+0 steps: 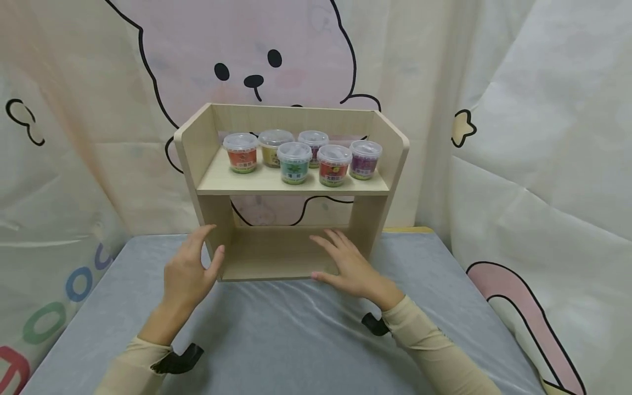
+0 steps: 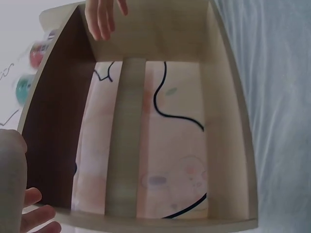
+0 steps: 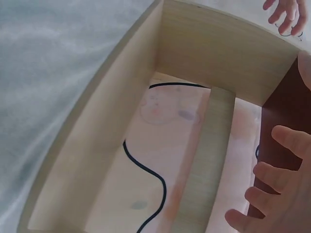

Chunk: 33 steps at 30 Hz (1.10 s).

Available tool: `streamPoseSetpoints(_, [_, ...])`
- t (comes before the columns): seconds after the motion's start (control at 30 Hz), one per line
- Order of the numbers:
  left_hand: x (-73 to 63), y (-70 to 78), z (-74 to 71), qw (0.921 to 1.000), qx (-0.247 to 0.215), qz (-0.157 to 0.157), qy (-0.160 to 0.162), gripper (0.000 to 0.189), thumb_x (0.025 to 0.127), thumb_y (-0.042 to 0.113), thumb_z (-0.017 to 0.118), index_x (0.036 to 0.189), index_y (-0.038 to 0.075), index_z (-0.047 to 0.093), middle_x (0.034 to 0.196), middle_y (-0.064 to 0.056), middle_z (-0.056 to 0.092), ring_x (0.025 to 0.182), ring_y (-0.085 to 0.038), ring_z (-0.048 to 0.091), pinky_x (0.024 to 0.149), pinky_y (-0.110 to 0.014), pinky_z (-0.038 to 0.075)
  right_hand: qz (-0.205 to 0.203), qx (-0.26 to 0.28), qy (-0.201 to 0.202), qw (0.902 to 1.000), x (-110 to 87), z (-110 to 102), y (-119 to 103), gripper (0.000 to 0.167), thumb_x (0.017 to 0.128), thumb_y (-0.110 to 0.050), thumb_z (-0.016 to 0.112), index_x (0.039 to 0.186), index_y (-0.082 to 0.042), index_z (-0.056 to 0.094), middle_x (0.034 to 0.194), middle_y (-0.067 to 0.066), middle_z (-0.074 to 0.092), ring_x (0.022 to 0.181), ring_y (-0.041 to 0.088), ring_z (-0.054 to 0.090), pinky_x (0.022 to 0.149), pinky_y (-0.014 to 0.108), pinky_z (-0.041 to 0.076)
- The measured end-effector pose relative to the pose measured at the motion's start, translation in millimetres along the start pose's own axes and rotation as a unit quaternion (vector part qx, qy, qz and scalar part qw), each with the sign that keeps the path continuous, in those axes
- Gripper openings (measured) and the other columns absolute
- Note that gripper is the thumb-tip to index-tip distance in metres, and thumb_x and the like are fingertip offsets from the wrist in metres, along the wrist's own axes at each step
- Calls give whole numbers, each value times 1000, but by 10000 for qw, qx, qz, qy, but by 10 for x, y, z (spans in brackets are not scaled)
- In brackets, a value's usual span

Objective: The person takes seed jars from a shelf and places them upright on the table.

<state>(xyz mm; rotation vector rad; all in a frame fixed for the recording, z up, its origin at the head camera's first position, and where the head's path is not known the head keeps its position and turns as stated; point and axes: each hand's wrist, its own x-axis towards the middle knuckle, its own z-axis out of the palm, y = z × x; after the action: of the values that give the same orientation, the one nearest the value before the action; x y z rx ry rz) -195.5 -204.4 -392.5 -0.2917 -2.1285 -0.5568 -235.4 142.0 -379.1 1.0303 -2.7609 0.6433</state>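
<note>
A pale wooden two-tier shelf [image 1: 296, 263] stands on the table, its lower compartment bare. My left hand [image 1: 185, 271] is at the shelf's lower left side, thumb and fingers spread and nothing held. In front of the lower compartment, towards its right side, my right hand [image 1: 353, 269] reaches in with loosely spread fingers, holding nothing. Several small lidded plastic cups stand upright on the upper tier: an orange-labelled cup [image 1: 242, 159], a yellow one [image 1: 270, 153], a teal one [image 1: 294, 169], a red one [image 1: 333, 171] and purple ones, including a purple cup [image 1: 364, 164] at the right.
A grey-blue cloth [image 1: 276, 340] covers the table. Light curtains printed with a cartoon bear [image 1: 301, 49] hang behind the shelf and along both sides. Dark bands, such as the black wrist strap [image 1: 180, 359], sit at both sleeves.
</note>
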Motion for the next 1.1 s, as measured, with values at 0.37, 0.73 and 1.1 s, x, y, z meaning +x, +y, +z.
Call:
streamPoseSetpoints(0.37, [232,-171,-125,9992,23,-375,97,39,92,16,66,128,5,62,121,-19,70,83,-42,71,53,-56,53,-451,439,523,9966,126,-245,-89,63,94,-35,71,149,-13,48,153,15,47,144,34,43,116,55,40])
streamPoseSetpoints(0.73, [338,-360,-85,9925,-299,-1137,-330,46,94,16,63,138,8,54,130,-17,66,104,-39,68,74,-58,58,-779,798,660,9916,249,-394,-203,59,95,-30,70,147,-12,49,151,11,51,144,29,45,118,52,39])
streamPoseSetpoints(1.1, [441,-570,-12,9601,-1501,-1303,-1969,76,99,13,60,160,21,16,150,-31,41,119,-55,58,86,-66,55,-1156,1810,486,9755,565,-617,-602,54,97,-20,68,147,-10,48,152,7,49,140,21,47,109,47,48])
